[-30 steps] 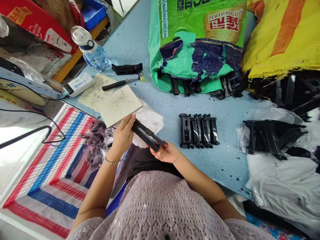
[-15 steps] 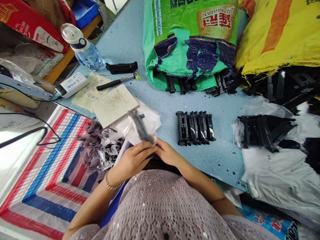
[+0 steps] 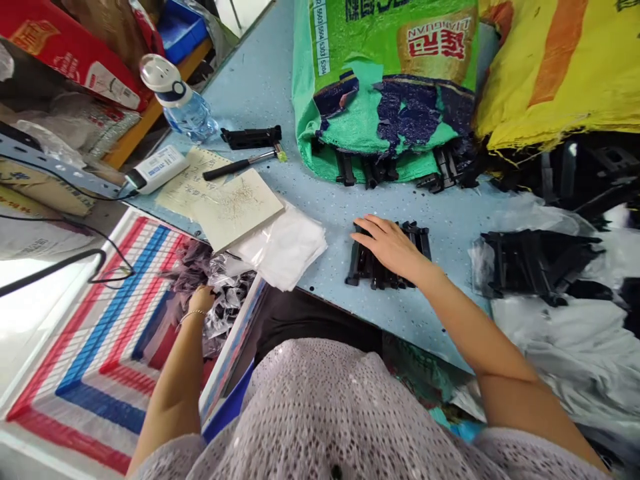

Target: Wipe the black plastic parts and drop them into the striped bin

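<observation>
My right hand (image 3: 393, 250) is over a row of black plastic parts (image 3: 423, 243) on the blue table. Its fingers and thumb close around the far end of the leftmost part (image 3: 354, 265), which slants away from the others. My left hand (image 3: 203, 297) reaches down into a striped basket (image 3: 83, 393), among clear plastic bags holding black pieces (image 3: 233, 300). The fingers of that hand are hidden by the bags. Between the hands lies a stack of clear and white plastic bags (image 3: 295, 250), at the table's near edge.
A notepad (image 3: 237, 207), a hammer (image 3: 237, 167), a white device (image 3: 163, 170), another black part (image 3: 253, 138) and a water bottle (image 3: 187, 110) are at the left. Green (image 3: 385, 107) and yellow (image 3: 565, 73) sacks stand behind. More black parts (image 3: 540, 263) lie right.
My hands have parted from the bagged black part they held together. The left went down into the basket, the right across to the row, where the leftmost part has shifted.
</observation>
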Motion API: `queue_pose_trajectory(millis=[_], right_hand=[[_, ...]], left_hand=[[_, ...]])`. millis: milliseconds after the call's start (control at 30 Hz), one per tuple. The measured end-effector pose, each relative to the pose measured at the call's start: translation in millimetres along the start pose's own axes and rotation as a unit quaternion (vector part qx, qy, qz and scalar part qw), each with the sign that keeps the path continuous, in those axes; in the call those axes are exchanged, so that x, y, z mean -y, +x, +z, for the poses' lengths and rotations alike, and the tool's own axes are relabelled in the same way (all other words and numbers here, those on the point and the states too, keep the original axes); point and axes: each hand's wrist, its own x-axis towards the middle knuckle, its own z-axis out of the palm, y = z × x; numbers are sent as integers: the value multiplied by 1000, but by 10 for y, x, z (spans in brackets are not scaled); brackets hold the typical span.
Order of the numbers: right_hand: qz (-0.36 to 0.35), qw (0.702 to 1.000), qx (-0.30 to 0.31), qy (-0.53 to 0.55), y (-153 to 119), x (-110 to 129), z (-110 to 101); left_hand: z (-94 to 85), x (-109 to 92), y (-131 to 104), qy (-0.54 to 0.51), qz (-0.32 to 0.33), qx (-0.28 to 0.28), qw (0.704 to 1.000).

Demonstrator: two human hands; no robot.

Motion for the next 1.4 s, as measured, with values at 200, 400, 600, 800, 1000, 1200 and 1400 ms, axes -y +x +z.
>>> queue_pose_trajectory(millis=[200,400,600,800,1000,1200,1400], right_hand=[[73,983,1,170,99,-38,-100],[199,736,-103,639,181,281,22],[244,553,-105,790,171,544,178],[246,481,-76,838,30,637,250],[180,446,-44,876,516,1033,436],[221,466,-110,850,686,1142,788],[156,473,-52,866,353,1124,615]], left_hand=[[-144,-150,-152,-27,-37,78,996],[-416,-1177,-688,-214,258,151,930],[-52,-2132,-401,-59,343,-167,922],[-215,-1980,-171,-201,245,-82,945],[-280,-2033,-287,-237,211,-62,946],[-509,-1916,-486,-38,331,-205,920],[-504,-1839,-362,-23,353,-151,923]])
